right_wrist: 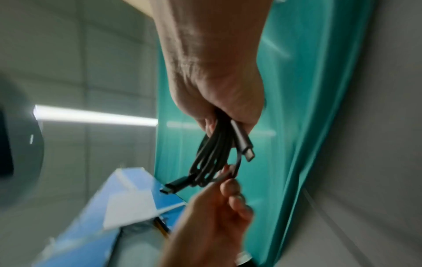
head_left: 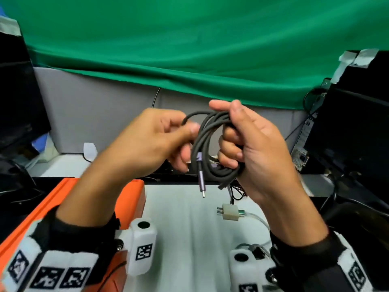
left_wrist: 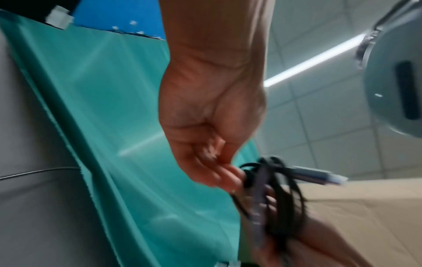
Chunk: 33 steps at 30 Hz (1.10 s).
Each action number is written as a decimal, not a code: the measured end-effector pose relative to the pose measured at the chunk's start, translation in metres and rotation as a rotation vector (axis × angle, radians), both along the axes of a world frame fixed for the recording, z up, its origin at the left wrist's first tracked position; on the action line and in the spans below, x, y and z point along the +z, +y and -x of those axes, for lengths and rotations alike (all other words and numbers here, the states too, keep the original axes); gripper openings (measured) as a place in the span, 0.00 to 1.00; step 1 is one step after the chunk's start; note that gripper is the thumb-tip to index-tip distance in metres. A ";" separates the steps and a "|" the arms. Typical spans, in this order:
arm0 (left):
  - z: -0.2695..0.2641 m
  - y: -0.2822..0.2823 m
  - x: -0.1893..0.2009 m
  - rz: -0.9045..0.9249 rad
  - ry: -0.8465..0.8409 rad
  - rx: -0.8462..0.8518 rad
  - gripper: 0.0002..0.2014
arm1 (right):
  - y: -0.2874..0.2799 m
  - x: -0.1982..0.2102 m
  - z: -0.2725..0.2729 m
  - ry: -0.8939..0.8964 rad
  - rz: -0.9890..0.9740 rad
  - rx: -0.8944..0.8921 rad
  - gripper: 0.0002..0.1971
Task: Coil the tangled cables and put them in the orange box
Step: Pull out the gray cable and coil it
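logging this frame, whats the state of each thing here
dark grey cable: coiled in loops, held in the air
left hand: pinches one cable strand
right hand: grips the coil
white plug adapter: lying on table, cable attached
orange box: on table, lid state unclear

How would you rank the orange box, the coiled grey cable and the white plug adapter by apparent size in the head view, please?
1. orange box, largest, though partly hidden by the left arm and nearer the camera.
2. coiled grey cable, held up in both hands.
3. white plug adapter, smallest, lying on the table.
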<state>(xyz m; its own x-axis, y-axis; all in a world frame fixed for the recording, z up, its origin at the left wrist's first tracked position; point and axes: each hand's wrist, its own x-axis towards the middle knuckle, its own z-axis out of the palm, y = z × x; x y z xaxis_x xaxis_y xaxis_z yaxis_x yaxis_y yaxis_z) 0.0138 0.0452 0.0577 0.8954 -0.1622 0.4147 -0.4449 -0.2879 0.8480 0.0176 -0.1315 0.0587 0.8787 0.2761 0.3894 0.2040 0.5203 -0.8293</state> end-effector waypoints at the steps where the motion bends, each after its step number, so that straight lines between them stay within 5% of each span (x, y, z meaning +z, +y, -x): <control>1: -0.003 -0.007 -0.003 -0.027 -0.109 0.175 0.15 | 0.001 0.000 0.000 -0.016 0.046 -0.039 0.13; 4: -0.010 -0.022 -0.014 -0.169 -0.309 0.464 0.14 | 0.004 0.003 0.002 -0.035 0.009 0.007 0.14; 6: -0.011 -0.024 -0.014 -0.063 -0.183 0.297 0.09 | 0.002 0.003 0.003 -0.083 -0.024 0.003 0.15; 9: -0.009 -0.015 -0.006 0.128 0.120 0.004 0.12 | -0.005 -0.001 -0.001 -0.251 0.175 -0.249 0.14; 12: -0.004 -0.005 -0.003 0.060 0.174 -0.158 0.21 | -0.010 -0.003 -0.007 -0.257 0.228 -0.389 0.13; 15: 0.002 -0.001 -0.003 -0.118 0.142 -0.182 0.30 | -0.010 -0.004 -0.009 -0.251 0.238 -0.469 0.12; 19: 0.012 -0.007 0.001 -0.331 0.060 -0.142 0.24 | -0.011 -0.006 -0.010 -0.243 0.218 -0.466 0.13; 33: 0.026 -0.005 0.012 -0.202 0.268 -0.150 0.14 | -0.009 -0.006 -0.010 -0.257 0.137 -0.526 0.13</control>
<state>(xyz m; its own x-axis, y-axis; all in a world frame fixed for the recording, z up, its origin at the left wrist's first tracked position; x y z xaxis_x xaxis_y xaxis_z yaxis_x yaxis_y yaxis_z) -0.0126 0.0403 0.0702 0.9277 -0.3550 0.1151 -0.2650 -0.4095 0.8730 0.0278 -0.1402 0.0531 0.7936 -0.1074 0.5989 0.6078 0.1867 -0.7719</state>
